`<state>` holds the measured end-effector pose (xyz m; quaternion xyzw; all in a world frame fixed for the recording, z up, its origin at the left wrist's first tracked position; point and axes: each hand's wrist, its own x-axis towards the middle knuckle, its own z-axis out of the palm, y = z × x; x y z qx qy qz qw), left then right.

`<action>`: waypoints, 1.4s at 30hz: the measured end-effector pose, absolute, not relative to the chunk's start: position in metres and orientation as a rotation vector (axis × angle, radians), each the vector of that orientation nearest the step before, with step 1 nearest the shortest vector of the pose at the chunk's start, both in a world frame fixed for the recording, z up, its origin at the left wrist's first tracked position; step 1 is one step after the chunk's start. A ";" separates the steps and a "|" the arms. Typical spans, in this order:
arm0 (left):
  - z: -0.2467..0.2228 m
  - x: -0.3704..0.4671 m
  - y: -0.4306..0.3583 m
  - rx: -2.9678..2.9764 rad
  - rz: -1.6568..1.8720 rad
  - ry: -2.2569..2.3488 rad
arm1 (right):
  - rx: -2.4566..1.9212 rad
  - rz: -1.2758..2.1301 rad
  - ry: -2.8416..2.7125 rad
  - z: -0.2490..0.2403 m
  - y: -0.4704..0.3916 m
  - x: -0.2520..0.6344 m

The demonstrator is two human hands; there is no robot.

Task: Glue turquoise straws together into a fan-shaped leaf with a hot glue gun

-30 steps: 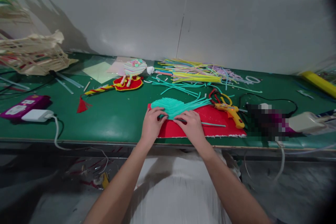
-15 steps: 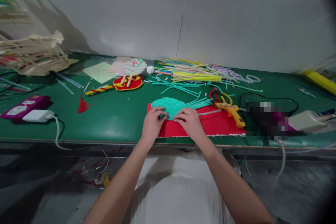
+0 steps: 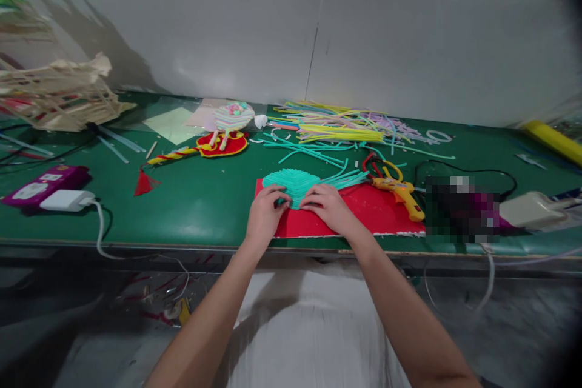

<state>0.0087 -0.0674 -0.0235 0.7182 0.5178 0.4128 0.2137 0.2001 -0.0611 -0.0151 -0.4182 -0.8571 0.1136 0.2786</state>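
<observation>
A rounded teal piece (image 3: pixel 293 180) made of pipe cleaners laid side by side rests on a red board (image 3: pixel 386 218). My left hand (image 3: pixel 267 209) is at its lower left edge, thumb and fingers curled together on it. At the lower right edge, the bent fingers of my right hand (image 3: pixel 328 205) also close on the piece. Both sets of fingertips are close together at the bottom, and what they pinch is partly hidden. Loose teal pipe cleaners (image 3: pixel 350 179) stick out to the right, behind my right hand.
A yellow hot glue gun (image 3: pixel 404 197) lies on the board's right side, near red-and-yellow-handled tools (image 3: pixel 382 167). Behind are bundled pipe cleaners (image 3: pixel 336 124) and a red tasselled ornament (image 3: pixel 227 145). A purple power strip (image 3: pixel 45 185) with a white charger (image 3: pixel 68 200) is left.
My right hand and forearm have shifted slightly. The pale strip seen on the red board beside my right hand no longer shows. My left hand stays in place.
</observation>
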 end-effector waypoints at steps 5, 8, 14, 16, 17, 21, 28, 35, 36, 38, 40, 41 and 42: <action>-0.025 0.008 -0.066 2.001 1.142 1.433 | -1.078 0.354 -2.355 -0.010 -0.062 0.203; -0.026 0.008 -0.066 2.000 1.148 1.438 | -1.055 0.334 -2.381 -0.009 -0.062 0.203; -0.026 0.009 -0.066 2.004 1.154 1.438 | -1.032 0.301 -2.404 -0.010 -0.062 0.202; -0.026 0.008 -0.066 2.011 1.150 1.437 | -1.027 0.298 -2.406 -0.010 -0.061 0.202; -0.026 0.008 -0.066 2.014 1.147 1.437 | -1.026 0.299 -2.405 -0.010 -0.061 0.202; -0.026 0.008 -0.065 2.016 1.139 1.445 | -1.030 0.305 -2.403 -0.009 -0.060 0.202; -0.024 0.009 -0.066 2.016 1.128 1.456 | -1.037 0.309 -2.386 -0.011 -0.059 0.203; -0.022 0.008 -0.066 2.002 1.138 1.431 | -1.123 0.303 -2.174 -0.012 -0.067 0.218; -0.022 0.008 -0.066 2.005 1.132 1.426 | -1.142 0.293 -2.160 -0.012 -0.068 0.221; -0.021 0.007 -0.066 2.024 1.119 1.413 | -1.176 0.281 -2.158 -0.013 -0.070 0.224; -0.020 0.007 -0.066 2.060 1.109 1.398 | -1.207 0.275 -2.163 -0.014 -0.071 0.225; -0.020 0.007 -0.065 2.083 1.105 1.390 | -1.220 0.271 -2.162 -0.014 -0.071 0.225; -0.020 0.007 -0.065 2.105 1.101 1.385 | -1.229 0.266 -2.160 -0.015 -0.071 0.224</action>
